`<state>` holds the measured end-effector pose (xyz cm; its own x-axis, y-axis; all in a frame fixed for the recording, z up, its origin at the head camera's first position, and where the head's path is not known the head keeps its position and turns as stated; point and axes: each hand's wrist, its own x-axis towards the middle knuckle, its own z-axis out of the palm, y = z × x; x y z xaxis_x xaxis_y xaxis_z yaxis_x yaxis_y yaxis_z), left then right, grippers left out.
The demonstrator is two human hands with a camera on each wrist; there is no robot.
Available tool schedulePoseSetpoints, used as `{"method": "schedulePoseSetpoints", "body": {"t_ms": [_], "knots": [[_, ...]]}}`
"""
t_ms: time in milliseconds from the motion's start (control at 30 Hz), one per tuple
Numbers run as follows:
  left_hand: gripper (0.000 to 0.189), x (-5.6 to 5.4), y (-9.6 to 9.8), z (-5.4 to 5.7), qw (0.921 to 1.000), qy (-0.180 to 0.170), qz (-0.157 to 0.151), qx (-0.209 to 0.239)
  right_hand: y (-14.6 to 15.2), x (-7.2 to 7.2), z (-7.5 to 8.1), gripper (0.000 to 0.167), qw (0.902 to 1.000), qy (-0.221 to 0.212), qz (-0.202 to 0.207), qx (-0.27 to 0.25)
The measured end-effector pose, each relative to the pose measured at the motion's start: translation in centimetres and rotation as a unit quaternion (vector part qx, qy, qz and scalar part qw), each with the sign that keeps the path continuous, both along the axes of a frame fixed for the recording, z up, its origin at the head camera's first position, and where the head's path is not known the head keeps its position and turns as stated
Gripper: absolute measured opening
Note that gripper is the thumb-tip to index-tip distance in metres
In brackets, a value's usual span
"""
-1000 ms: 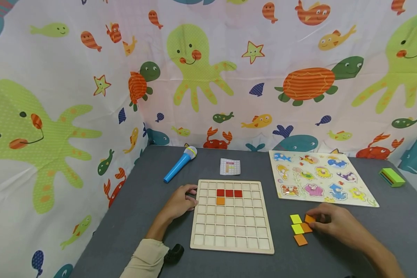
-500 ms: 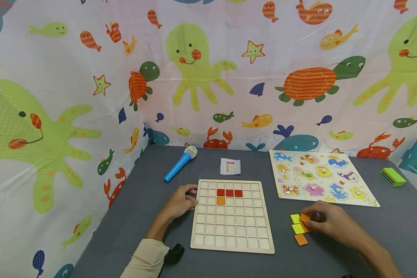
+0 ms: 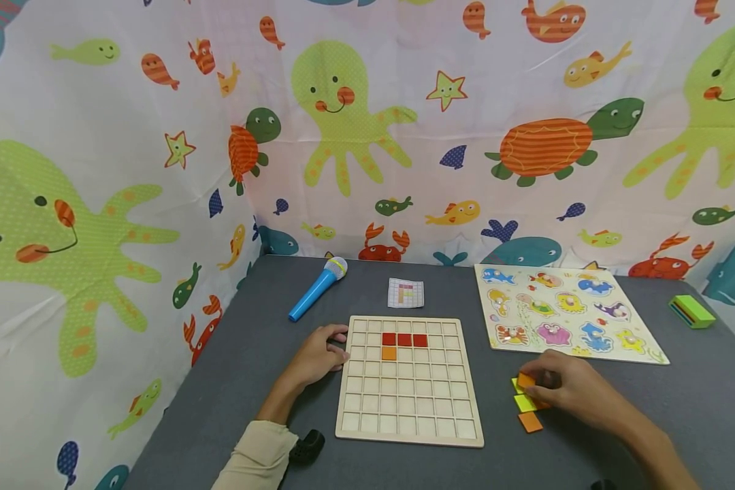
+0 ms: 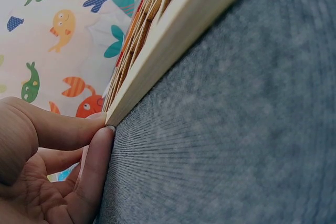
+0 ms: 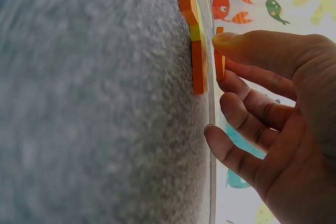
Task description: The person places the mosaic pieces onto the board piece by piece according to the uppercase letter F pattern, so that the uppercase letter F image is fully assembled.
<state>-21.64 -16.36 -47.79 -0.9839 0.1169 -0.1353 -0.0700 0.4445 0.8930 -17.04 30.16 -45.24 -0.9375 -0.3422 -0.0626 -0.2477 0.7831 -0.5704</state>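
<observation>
My left hand [image 3: 315, 354] is at the left edge of a wooden grid board [image 3: 409, 442], its thumb and a finger pinching that edge in the left wrist view. Set in the board are a row of red square tiles [image 3: 404, 340] and one orange tile [image 3: 388, 353] below the leftmost. To the right of the board, my right hand [image 3: 578, 388] pinches an orange square tile [image 5: 220, 66] between thumb and fingers. It is raised over a small group of loose tiles: yellow ones [image 3: 525, 403], partly covered, and orange ones [image 3: 530, 422], one mostly hidden by the hand.
Behind the board lies a small pattern card [image 3: 405, 294], with a blue toy microphone [image 3: 318, 289] to its left. A sea-animal peg puzzle [image 3: 572, 313] lies at the back right, beside a green-topped block [image 3: 691, 312]. A printed curtain [image 3: 367, 136] stands behind the table.
My right hand has moved a little left with the orange tile, from the right side of the loose group to over the upper yellow tile. My left hand has stayed at the board's edge.
</observation>
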Motion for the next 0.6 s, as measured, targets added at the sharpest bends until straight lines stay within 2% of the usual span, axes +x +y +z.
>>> {"method": "schedulePoseSetpoints", "body": {"t_ms": [600], "knots": [[0.055,-0.2,-0.1,-0.3,1.0,0.001,-0.001,-0.004,-2.5,-0.8,0.2,0.027,0.9993,-0.005,0.023,-0.029]]}}
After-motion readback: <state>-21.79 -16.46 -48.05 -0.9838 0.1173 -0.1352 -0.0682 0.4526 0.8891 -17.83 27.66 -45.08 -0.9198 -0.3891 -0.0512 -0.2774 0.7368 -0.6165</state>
